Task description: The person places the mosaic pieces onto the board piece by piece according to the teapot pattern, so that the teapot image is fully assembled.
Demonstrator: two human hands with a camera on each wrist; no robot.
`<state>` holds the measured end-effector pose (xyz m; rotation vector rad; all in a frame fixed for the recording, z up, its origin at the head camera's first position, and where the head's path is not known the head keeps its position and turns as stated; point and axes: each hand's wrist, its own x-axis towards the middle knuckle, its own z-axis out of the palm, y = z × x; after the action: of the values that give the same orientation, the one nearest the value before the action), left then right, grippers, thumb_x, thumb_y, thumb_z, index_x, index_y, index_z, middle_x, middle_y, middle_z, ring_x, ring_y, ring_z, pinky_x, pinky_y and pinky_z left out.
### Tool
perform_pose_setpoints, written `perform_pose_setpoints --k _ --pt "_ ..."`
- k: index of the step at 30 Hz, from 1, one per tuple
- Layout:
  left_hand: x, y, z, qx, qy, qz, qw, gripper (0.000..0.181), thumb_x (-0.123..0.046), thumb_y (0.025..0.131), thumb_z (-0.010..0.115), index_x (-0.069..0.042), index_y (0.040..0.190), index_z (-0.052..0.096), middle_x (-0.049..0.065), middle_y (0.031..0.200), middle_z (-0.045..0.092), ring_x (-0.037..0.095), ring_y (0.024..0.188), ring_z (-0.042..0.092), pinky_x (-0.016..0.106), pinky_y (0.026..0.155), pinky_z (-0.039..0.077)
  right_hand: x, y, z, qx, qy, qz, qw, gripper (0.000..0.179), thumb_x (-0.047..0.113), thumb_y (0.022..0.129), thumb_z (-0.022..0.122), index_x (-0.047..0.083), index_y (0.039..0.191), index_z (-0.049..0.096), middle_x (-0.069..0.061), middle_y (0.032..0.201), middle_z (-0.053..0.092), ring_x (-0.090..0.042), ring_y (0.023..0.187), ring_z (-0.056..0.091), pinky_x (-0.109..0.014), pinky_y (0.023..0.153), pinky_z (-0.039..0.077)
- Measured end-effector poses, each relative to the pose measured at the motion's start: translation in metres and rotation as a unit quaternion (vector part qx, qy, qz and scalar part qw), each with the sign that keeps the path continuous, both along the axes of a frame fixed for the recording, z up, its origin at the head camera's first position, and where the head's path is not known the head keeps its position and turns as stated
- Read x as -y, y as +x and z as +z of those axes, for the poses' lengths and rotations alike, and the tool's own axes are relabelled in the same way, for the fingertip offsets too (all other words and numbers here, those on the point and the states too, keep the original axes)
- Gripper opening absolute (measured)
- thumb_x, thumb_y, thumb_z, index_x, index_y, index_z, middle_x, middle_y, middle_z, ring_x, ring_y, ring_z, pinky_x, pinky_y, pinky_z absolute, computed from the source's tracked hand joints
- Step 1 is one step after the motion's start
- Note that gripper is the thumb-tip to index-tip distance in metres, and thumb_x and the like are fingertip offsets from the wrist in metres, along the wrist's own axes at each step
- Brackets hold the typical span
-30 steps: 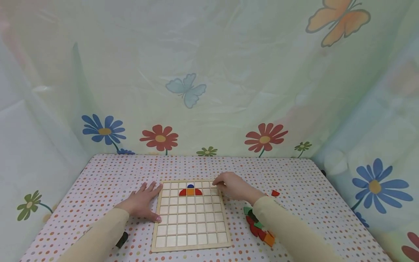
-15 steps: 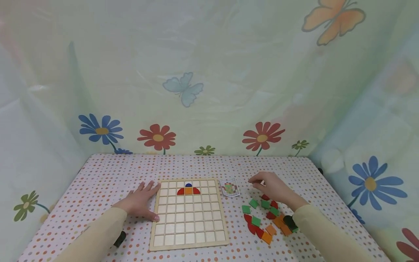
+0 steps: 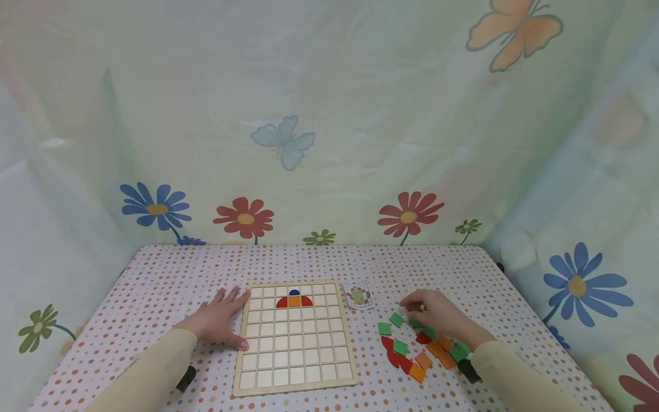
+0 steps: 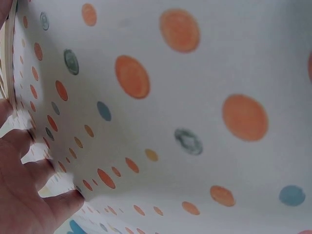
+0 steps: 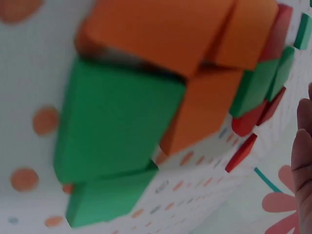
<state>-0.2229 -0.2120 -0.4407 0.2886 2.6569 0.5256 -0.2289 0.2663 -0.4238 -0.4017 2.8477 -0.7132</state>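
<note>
My left hand [image 3: 218,320] lies with spread fingers at the left edge of a wooden grid board [image 3: 296,390]. In the left wrist view its fingertips [image 4: 73,197] touch the dotted tablecloth. Near the board's top sit a blue piece [image 3: 294,292], an orange square [image 3: 294,301] and a red rounded piece [image 3: 306,301] on each side of that square. My right hand [image 3: 437,315] hovers over the far side of the loose tiles, fingers loosely bent; nothing shows in its grasp. Green tiles [image 5: 117,122] and orange tiles [image 5: 204,107] fill the right wrist view.
A small pattern card [image 3: 359,296] lies beside the board's top right corner. Several red, green and orange tiles [image 3: 400,347] are scattered right of the board, some overlapping. Black wrist devices [image 3: 186,379] show near both sleeves. A printed curtain [image 3: 329,171] hangs behind the table.
My right hand has left the board's top right corner and moved right, then slightly down over the tiles. The pattern card and more tiles have come into sight. The left hand stays put.
</note>
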Motion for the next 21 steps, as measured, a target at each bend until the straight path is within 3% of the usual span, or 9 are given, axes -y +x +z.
perform_pose_setpoints --k 12,21 --pt "-0.001 0.001 0.003 0.0 0.003 -0.001 1.0 0.117 -0.044 0.071 0.092 -0.006 0.161 0.028 0.03 0.168 0.015 0.058 0.153 0.006 0.081 0.114 0.012 0.01 -0.004 -0.013 0.033 0.024 0.01 0.9991 0.027 -0.002 0.088 0.073 0.012 0.111 0.077 0.002 0.103 0.069 -0.015 0.093 0.061 -0.042 0.087 0.057" --pt "-0.001 0.001 0.002 -0.001 -0.002 -0.001 1.0 0.118 -0.045 0.071 0.092 -0.006 0.162 0.027 0.029 0.168 0.015 0.058 0.153 0.007 0.081 0.114 0.013 0.011 -0.005 -0.018 0.023 0.044 0.002 0.9988 0.022 0.0 0.088 0.076 0.012 0.106 0.077 0.002 0.1 0.068 -0.014 0.092 0.058 -0.04 0.087 0.056"
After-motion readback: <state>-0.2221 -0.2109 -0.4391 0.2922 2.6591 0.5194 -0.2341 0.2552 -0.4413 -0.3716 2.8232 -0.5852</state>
